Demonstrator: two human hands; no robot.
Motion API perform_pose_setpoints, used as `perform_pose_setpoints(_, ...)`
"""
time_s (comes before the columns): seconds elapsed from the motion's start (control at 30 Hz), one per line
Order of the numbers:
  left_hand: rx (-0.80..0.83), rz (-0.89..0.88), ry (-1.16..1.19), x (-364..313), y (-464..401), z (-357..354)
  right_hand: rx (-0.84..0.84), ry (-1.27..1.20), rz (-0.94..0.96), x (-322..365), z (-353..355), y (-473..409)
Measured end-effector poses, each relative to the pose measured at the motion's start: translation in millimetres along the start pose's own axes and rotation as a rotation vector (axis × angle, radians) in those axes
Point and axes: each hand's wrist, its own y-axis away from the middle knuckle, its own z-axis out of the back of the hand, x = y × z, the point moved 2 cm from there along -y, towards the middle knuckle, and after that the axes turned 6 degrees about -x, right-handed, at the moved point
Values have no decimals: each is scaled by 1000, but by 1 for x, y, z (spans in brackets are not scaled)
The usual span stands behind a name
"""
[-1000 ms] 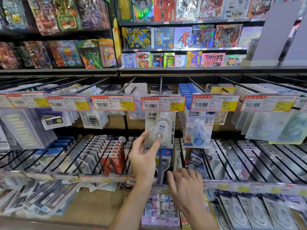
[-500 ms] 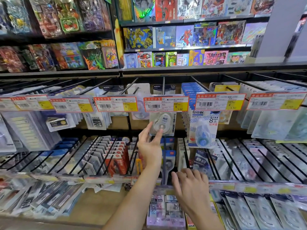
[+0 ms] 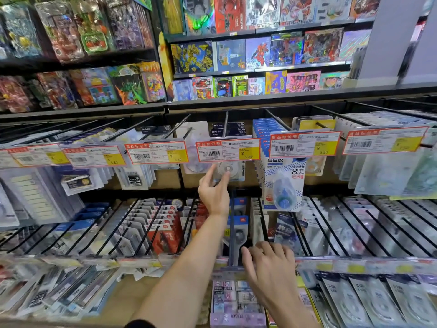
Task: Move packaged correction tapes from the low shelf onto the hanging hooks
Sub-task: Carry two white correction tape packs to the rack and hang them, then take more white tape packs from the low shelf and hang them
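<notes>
A clear correction tape package (image 3: 233,171) with a white round tape hangs just under the middle price tag (image 3: 227,150), on the black hook (image 3: 225,124) of the upper row. My left hand (image 3: 212,195) reaches up to it, thumb and forefinger pinching its lower left part. The tag hides the top of the package. My right hand (image 3: 269,263) rests low, loosely curled fingers on the front rail (image 3: 354,266) of the lower hook row, holding nothing. More packaged tapes (image 3: 378,301) lie on the low shelf at the lower right.
A blue-and-white dot tape package (image 3: 283,183) hangs on the hook to the right. Full hooks of stationery packages flank both sides in two rows. Eraser packs (image 3: 236,301) sit on the low shelf below my right hand. Toy boxes fill the shelves above.
My left hand has lifted the correction tape package up and back, so it now sits behind the price tag. My right hand has stayed on the lower rail.
</notes>
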Motion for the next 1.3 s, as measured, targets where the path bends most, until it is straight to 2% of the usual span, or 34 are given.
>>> perform_pose_setpoints(0.3,-2,-39,-77,-5,-12,-13,76,7,-8,2,5,-1)
perform_pose_setpoints(0.6,95,-66,-86,-23,-14,-9,247,-36,-38,8,25,-9)
perform_pose_setpoints(0.7,205,-89,-313,-25,-13,5,302,-59,-18,6,34,-12)
perform_pose_setpoints(0.8,272,-119,-678,-35,-5,30,347,-26,4,5,44,-15)
perform_pose_setpoints(0.87,392,-142,-861,-45,2,51,343,14,2,3,52,-16)
perform_pose_setpoints(0.93,580,-209,-1058,-54,12,72,355,31,-6,2,59,-10)
perform_pose_setpoints(1.0,751,-346,-1325,-64,30,93,334,23,-1,0,70,3)
perform_pose_setpoints(1.07,882,-499,-1486,-78,59,105,337,23,25,-5,84,17)
perform_pose_setpoints(1.17,1070,-583,-1488,-92,113,114,409,-4,13,-12,112,39)
perform_pose_setpoints(1.3,1179,-763,-1439,-94,181,108,498,24,-105,-32,146,73)
